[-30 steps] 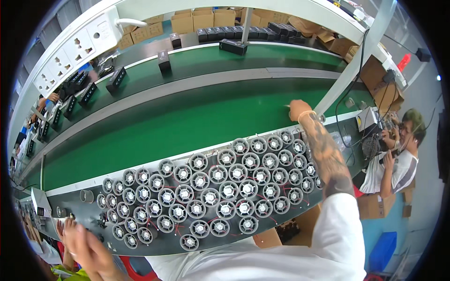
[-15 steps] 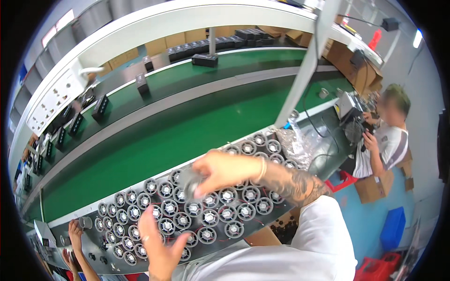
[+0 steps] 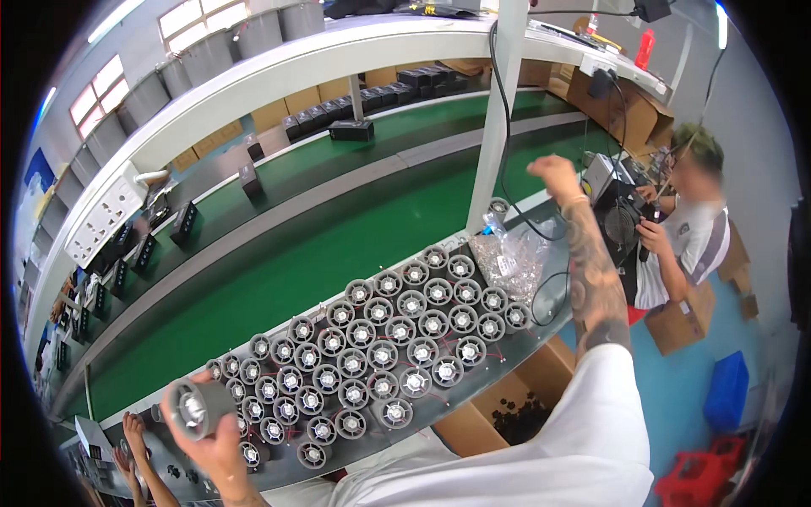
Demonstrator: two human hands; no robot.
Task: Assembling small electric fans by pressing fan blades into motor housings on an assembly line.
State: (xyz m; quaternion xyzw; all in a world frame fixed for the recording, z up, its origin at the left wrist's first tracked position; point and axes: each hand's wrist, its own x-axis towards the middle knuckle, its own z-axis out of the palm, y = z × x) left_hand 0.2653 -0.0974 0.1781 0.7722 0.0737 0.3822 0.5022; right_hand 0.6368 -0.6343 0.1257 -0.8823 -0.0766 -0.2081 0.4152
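At the lower left my left hand (image 3: 218,452) is closed around a round grey fan (image 3: 196,409), lifted above the tabletop with its spoked face and pale hub showing. Far to the right, my right hand (image 3: 557,177) is raised over the green belt, beside a white post. Its fingers look curled, and anything inside them is hidden. Rows of similar grey round fans (image 3: 382,355) with thin red wires cover the dark worktop (image 3: 460,397) between my arms.
A green conveyor belt (image 3: 338,253) runs behind the fans. A clear plastic bag (image 3: 515,266) lies beside them, near a black cable. A co-worker (image 3: 688,220) handles a black device at right; another person's hands (image 3: 133,435) are at lower left. An open carton (image 3: 473,410) stands below the worktop.
My right hand has swung from above the fans to the far right. My left hand, open before, now holds a round fan. The whole view has shifted.
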